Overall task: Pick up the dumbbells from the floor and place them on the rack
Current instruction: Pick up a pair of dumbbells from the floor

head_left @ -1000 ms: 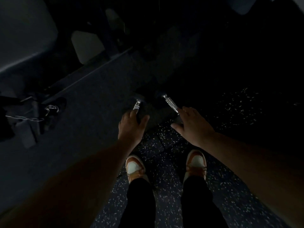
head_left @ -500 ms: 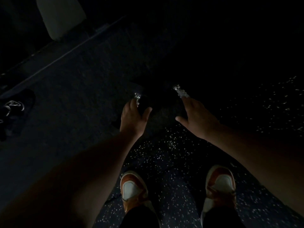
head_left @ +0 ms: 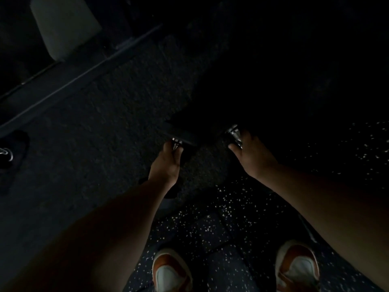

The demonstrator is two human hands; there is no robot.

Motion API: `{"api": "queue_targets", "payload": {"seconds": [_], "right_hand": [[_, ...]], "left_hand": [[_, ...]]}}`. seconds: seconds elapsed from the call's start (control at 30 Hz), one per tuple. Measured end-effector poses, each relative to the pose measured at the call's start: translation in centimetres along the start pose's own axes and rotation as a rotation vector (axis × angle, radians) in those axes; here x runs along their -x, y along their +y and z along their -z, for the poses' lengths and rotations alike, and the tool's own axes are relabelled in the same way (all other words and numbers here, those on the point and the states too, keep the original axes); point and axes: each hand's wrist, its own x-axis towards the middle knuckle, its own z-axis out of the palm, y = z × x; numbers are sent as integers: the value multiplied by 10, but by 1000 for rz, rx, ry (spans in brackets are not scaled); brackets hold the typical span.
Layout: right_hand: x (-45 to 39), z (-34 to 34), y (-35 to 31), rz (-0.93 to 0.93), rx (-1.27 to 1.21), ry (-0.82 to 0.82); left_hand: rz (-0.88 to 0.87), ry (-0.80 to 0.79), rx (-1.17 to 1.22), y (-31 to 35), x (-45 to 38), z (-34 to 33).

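The scene is very dark. Two dumbbells lie on the floor ahead of my feet. Only the shiny metal handle of the left dumbbell [head_left: 176,142] and of the right dumbbell [head_left: 234,132] catches light; their black heads merge with the shadow. My left hand [head_left: 167,164] has its fingers curled around the left handle. My right hand [head_left: 251,153] is wrapped over the right handle, thumb on the near side. No rack is recognisable in the dark.
My two orange and white shoes [head_left: 171,272] [head_left: 297,268] stand on speckled rubber flooring [head_left: 210,228]. A pale padded block [head_left: 63,24] sits at the upper left beside a long floor rail [head_left: 84,79]. A dark object with a metal clip [head_left: 8,154] lies at the left edge.
Both hands have gone from reaching over the handles to closing on them. My view has shifted closer and lower, and my feet now sit nearer the bottom edge.
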Motion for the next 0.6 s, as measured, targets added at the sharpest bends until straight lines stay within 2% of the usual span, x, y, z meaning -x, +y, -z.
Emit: {"api": "queue_targets", "payload": {"seconds": [0.3, 0.6], "right_hand": [[-19, -4, 9, 29, -24, 10], [-30, -8, 18, -26, -116, 25]], "left_hand": [[-37, 37, -33, -9, -7, -2], [-43, 32, -26, -12, -10, -2]]}}
